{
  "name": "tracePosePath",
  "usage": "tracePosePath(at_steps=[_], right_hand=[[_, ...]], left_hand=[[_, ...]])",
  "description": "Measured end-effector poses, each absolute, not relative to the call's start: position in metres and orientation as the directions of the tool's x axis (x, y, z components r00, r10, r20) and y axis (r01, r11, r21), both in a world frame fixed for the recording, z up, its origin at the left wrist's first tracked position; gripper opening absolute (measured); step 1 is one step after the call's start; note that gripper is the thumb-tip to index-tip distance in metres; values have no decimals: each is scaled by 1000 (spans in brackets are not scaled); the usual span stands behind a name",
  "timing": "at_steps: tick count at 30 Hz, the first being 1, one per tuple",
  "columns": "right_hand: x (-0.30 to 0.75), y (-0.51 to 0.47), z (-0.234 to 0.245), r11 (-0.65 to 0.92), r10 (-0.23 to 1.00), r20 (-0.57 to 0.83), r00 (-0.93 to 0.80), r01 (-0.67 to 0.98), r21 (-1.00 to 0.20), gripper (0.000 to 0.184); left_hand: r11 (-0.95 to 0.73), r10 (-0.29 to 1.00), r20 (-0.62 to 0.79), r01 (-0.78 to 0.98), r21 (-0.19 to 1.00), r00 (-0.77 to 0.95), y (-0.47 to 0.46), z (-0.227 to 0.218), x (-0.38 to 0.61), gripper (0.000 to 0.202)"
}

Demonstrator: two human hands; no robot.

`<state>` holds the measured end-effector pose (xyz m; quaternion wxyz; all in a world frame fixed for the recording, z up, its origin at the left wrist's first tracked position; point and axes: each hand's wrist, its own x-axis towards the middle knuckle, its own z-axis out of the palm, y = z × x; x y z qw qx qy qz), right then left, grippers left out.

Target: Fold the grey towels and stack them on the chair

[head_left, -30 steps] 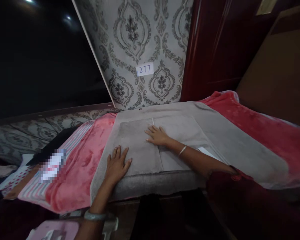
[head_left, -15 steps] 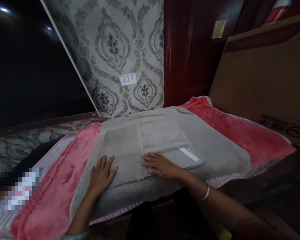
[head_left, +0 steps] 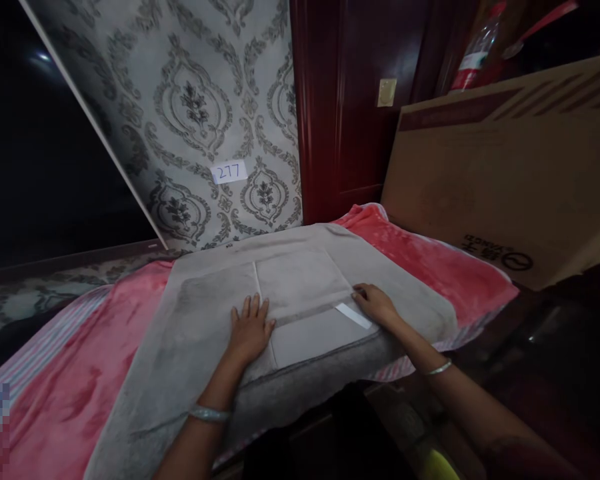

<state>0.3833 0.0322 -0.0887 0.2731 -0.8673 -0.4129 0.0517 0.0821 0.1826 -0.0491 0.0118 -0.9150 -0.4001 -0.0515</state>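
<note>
A folded grey cloth (head_left: 300,283) lies on top of a larger grey blanket (head_left: 190,360), which is spread over a pink blanket (head_left: 70,387). My left hand (head_left: 250,330) lies flat and open on the folded cloth near its front left part. My right hand (head_left: 377,305) rests on the cloth's right edge, fingers curled at the corner beside a white label strip (head_left: 353,315). Whether those fingers pinch the fabric is hard to make out. Both wrists wear bangles.
A patterned wall (head_left: 200,120) with a paper tag reading 277 (head_left: 229,172) stands behind. A dark red wooden door (head_left: 350,100) is at the back, a large cardboard box (head_left: 505,173) at the right, and a bottle (head_left: 473,53) above it.
My right hand slid from the cloth's middle to the front, then out to its right edge. My left hand moved in toward the middle. The view swung to the right.
</note>
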Motion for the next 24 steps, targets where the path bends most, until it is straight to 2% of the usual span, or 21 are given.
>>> tracePosePath(at_steps=[3,6,10,13,16,18,21,23,24], right_hand=[[380,36,-93,-536,747,151,648,721,-440,39],[384,43,-94,-536,748,148,647,720,-440,42],[400,53,-91,-493,759,76,647,646,-583,38],[408,56,-85,-381,796,30,605,538,-752,39],[404,58,-74,-264,863,-103,495,267,-927,36],[394,61,-61,-213,897,-154,415,100,-972,38],[369,77,-31,-58,920,-51,389,6,-998,45],[342,96,-5,62,935,44,353,-38,-997,51],[325,107,8,95,950,70,304,-71,-993,55]], left_hand=[[-680,728,113,734,-5,676,181,-65,84,57],[-686,724,102,728,-6,683,181,-70,81,58],[-677,733,84,736,5,675,181,-67,81,58],[-680,731,91,732,30,676,181,-68,80,58],[-688,725,103,723,62,681,182,-70,78,59],[-694,719,116,714,88,685,182,-72,77,59],[-695,718,147,699,167,680,182,-74,76,59],[-685,725,179,668,290,665,185,-73,76,61],[-666,736,202,637,389,646,188,-72,75,61]])
